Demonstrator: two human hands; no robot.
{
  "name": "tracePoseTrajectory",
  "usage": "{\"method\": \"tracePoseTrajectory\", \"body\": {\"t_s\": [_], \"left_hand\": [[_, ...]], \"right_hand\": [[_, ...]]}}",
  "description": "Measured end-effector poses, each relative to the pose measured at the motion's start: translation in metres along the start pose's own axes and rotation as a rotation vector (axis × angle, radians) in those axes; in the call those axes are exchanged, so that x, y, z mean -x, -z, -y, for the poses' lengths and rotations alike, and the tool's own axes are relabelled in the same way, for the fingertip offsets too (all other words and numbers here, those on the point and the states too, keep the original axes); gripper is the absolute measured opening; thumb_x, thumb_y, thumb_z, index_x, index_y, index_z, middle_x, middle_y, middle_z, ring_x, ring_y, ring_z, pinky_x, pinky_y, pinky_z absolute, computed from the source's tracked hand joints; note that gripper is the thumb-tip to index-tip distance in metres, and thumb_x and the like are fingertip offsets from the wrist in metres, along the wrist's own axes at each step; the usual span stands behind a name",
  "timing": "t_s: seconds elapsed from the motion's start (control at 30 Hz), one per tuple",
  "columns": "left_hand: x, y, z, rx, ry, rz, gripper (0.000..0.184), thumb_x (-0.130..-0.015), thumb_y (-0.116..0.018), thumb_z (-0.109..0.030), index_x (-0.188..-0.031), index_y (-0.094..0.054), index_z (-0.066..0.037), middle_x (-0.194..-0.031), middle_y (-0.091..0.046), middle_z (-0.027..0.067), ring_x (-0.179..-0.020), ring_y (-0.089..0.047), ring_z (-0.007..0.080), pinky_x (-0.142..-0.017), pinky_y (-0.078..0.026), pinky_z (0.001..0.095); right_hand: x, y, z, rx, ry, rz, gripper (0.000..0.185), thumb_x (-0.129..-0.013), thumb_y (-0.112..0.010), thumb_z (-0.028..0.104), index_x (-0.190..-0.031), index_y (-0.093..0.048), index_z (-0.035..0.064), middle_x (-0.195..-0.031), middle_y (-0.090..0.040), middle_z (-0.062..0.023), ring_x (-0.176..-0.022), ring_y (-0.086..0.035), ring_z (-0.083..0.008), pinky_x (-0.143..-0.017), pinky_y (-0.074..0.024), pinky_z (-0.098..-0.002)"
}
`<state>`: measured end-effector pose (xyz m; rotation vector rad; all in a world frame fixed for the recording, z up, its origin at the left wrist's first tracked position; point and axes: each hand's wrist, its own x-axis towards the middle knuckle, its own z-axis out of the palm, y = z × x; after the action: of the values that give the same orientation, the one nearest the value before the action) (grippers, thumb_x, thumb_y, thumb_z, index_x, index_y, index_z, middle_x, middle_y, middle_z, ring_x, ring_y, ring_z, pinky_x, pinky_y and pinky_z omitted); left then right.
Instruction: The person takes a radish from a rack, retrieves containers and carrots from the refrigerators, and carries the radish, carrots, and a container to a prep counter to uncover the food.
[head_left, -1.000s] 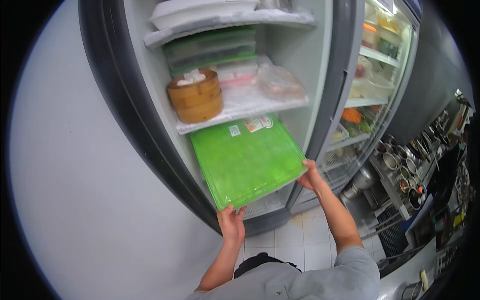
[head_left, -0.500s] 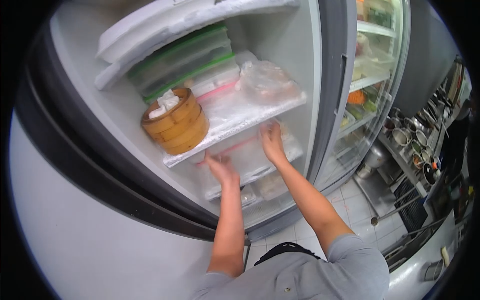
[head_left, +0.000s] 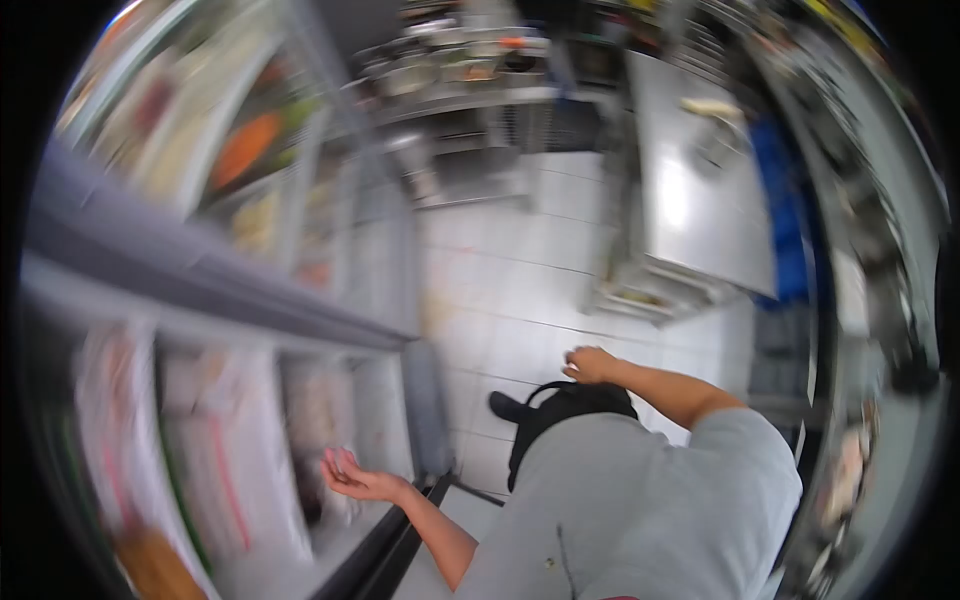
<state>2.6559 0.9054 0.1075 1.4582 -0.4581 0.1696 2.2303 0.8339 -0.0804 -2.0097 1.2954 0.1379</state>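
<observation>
My left hand (head_left: 362, 477) is at the open front of the upright fridge, fingers stretched out and holding nothing. It is nearest to the lower shelf, where blurred packed items (head_left: 318, 400) lie. On the middle shelf is a clear bag with a pink strip (head_left: 228, 470). Another whitish bag (head_left: 108, 400) is on the shelf beyond it. Part of a bamboo steamer (head_left: 155, 565) shows at the bottom left. Over the tiled floor, in front of my dark apron, my right hand (head_left: 590, 364) hangs with loosely bent, parted fingers and nothing in it.
A glass-door display fridge (head_left: 255, 150) with food stands beside the open one. Ahead is a steel counter (head_left: 450, 100) with several pots. A steel worktable (head_left: 700, 210) is to the right, with a metal container (head_left: 715, 145) on it. White floor tiles (head_left: 490, 310) lie between.
My view has swung right, away from the fridge shelves. Both hands have come away from the shelf below the steamer; the right one is now outside the fridge.
</observation>
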Motion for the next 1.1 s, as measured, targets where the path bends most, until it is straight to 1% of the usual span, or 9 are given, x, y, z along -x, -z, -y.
{"method": "tracePoseTrajectory", "body": {"t_s": [0.2,0.23,0.3,0.37,0.6,0.77,0.8,0.87,1.1], "left_hand": [[0.159,0.085,0.145,-0.242,0.456,0.951,0.039,-0.096,-0.056,-0.007,-0.132,-0.047,0.002,-0.123,-0.059,0.0153,-0.113,-0.058,0.0246,-0.095,-0.047,0.0344],[0.202,0.140,0.172,-0.340,0.244,1.430,0.040,-0.092,-0.063,-0.012,-0.129,-0.054,0.001,-0.115,-0.062,0.0152,-0.111,-0.059,0.0248,-0.094,-0.046,0.0337],[0.244,0.187,0.220,-0.415,0.087,1.645,0.032,-0.090,-0.064,-0.031,-0.103,-0.065,-0.002,-0.084,-0.061,0.0075,-0.074,-0.057,0.0160,-0.065,-0.049,0.0317],[0.295,0.165,0.213,-0.577,0.239,1.725,0.033,-0.089,-0.064,-0.031,-0.104,-0.065,-0.001,-0.086,-0.061,0.0085,-0.077,-0.058,0.0171,-0.067,-0.049,0.0321],[0.381,0.165,0.155,-0.821,0.923,1.215,0.039,-0.088,-0.065,-0.032,-0.109,-0.065,0.000,-0.093,-0.063,0.0121,-0.086,-0.060,0.0210,-0.074,-0.050,0.0333],[0.408,0.338,0.073,-0.926,1.241,0.689,0.043,-0.087,-0.065,-0.033,-0.112,-0.064,0.002,-0.097,-0.065,0.0147,-0.092,-0.062,0.0238,-0.079,-0.051,0.0342],[0.422,0.381,0.056,-0.958,1.313,0.601,0.044,-0.087,-0.065,-0.033,-0.113,-0.064,0.002,-0.098,-0.065,0.0152,-0.094,-0.062,0.0243,-0.080,-0.051,0.0344],[0.459,0.462,0.035,-1.042,1.447,0.500,0.046,-0.086,-0.066,-0.034,-0.114,-0.064,0.002,-0.100,-0.066,0.0162,-0.096,-0.063,0.0254,-0.082,-0.051,0.0347],[0.482,0.429,0.033,-0.631,1.222,0.406,0.048,-0.085,-0.068,-0.035,-0.121,-0.060,-0.004,-0.098,-0.065,0.0094,-0.077,-0.056,0.0166,-0.063,-0.047,0.0317]], "right_hand": [[0.026,-0.067,-0.129,-0.112,-0.455,0.063,0.047,-0.087,-0.053,0.040,-0.107,-0.067,-0.0001,-0.113,-0.065,-0.0253,-0.107,-0.061,-0.0418,-0.092,-0.0486,-0.0486],[0.051,-0.099,-0.166,-0.095,-0.455,0.006,0.046,-0.086,-0.053,0.040,-0.103,-0.070,0.0002,-0.105,-0.067,-0.0257,-0.102,-0.063,-0.0427,-0.091,-0.0496,-0.0476],[0.096,-0.102,-0.199,-0.112,-0.467,0.038,0.046,-0.085,-0.054,0.041,-0.102,-0.071,0.0012,-0.106,-0.068,-0.0236,-0.102,-0.064,-0.0412,-0.091,-0.0497,-0.0477],[0.120,-0.088,-0.270,-0.242,-0.487,-0.049,0.045,-0.085,-0.055,0.041,-0.102,-0.071,0.0030,-0.107,-0.068,-0.0225,-0.102,-0.064,-0.0403,-0.091,-0.0498,-0.0471],[0.246,-0.108,-0.417,-0.296,-0.758,-0.104,0.046,-0.084,-0.058,0.039,-0.102,-0.069,-0.0009,-0.108,-0.067,-0.0256,-0.104,-0.063,-0.0393,-0.092,-0.0492,-0.0472],[0.323,-0.146,-0.486,-0.089,-0.730,0.009,0.050,-0.082,-0.060,0.044,-0.096,-0.070,-0.0026,-0.106,-0.067,-0.0267,-0.104,-0.063,-0.0378,-0.092,-0.0491,-0.0471],[0.269,-0.148,-0.505,0.004,-0.464,0.021,0.048,-0.083,-0.060,0.045,-0.082,-0.070,-0.0017,-0.091,-0.069,-0.0253,-0.089,-0.067,-0.0355,-0.083,-0.0527,-0.0465],[0.290,-0.167,-0.533,-0.131,-0.685,0.067,0.045,-0.085,-0.058,0.038,-0.060,-0.065,0.0006,-0.058,-0.064,-0.0164,-0.053,-0.063,-0.0277,-0.060,-0.0550,-0.0423],[0.196,-0.141,-0.389,-0.577,-0.585,0.164,0.029,-0.092,-0.054,0.025,-0.112,-0.056,0.0049,-0.081,-0.065,-0.0115,-0.057,-0.062,-0.0193,-0.043,-0.0471,-0.0334]]}}
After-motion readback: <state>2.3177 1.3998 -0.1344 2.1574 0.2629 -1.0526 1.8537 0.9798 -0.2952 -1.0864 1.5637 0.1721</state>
